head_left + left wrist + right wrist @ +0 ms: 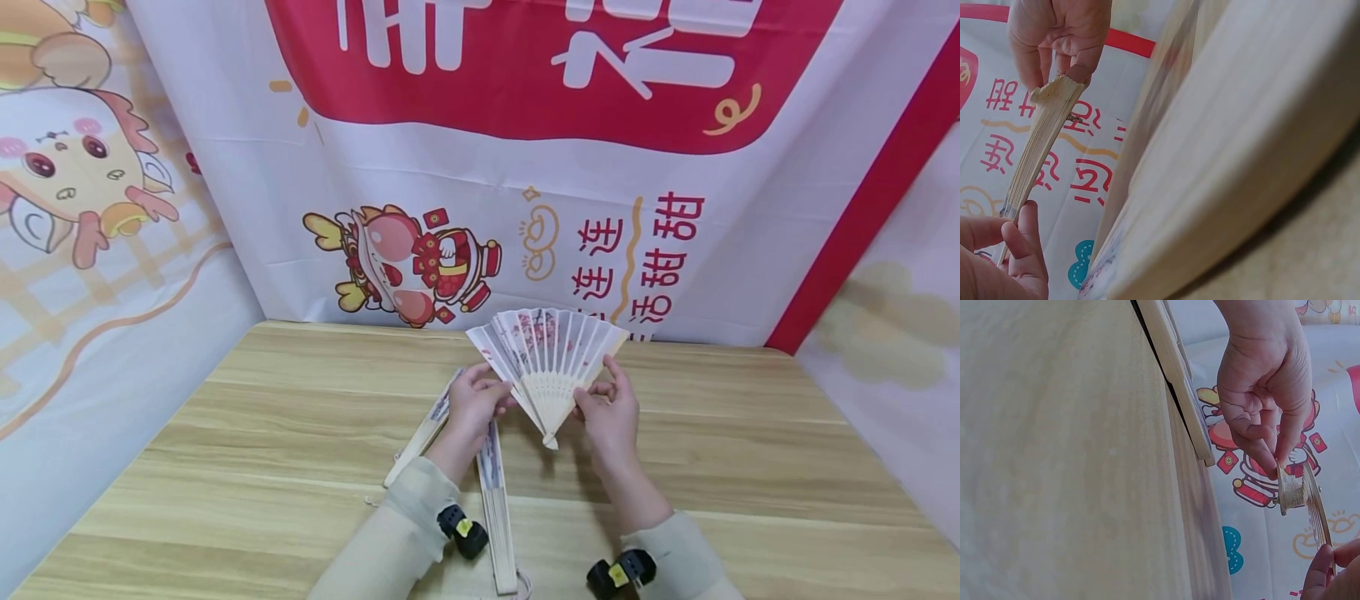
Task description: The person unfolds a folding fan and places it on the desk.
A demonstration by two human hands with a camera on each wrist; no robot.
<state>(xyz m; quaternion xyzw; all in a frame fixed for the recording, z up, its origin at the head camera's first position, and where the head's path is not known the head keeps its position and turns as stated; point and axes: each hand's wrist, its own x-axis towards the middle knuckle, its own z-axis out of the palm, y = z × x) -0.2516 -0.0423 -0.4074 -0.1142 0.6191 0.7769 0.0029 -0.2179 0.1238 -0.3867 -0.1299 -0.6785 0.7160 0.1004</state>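
1. Seen from the head camera, an open fan (551,358) stands at the centre of the frame, spread wide, its narrow end pointing down.
2. The left hand (476,404) pinches the fan's left edge between thumb and fingers, so it is mostly closed up at the tips. The right hand (611,417) has the right edge in a similar pinch, with one finger reaching up along it.
3. Only the head view shows the fan's face: pale, with reddish blossoms (536,327) near the upper rim.
4. Both wrist views catch the fan nearly edge-on instead, as a narrow stack of ribs. In the left wrist view it slants through the left half, the right hand at the top and the left hand at the lower left. In the right wrist view it sits at the lower right, the left hand above and the right hand in the corner.
5. The wrist views also bring out a small pin (1074,117) jutting from the ribs, too small to make out from the head.
6. In the head view, one folded fan (420,439) slants left of centre on the table (262,450), and a second folded fan (497,517) lies at bottom centre, between the forearms.
7. A teal patch (1082,255) on the printed cloth (277,283) appears only in the wrist views.
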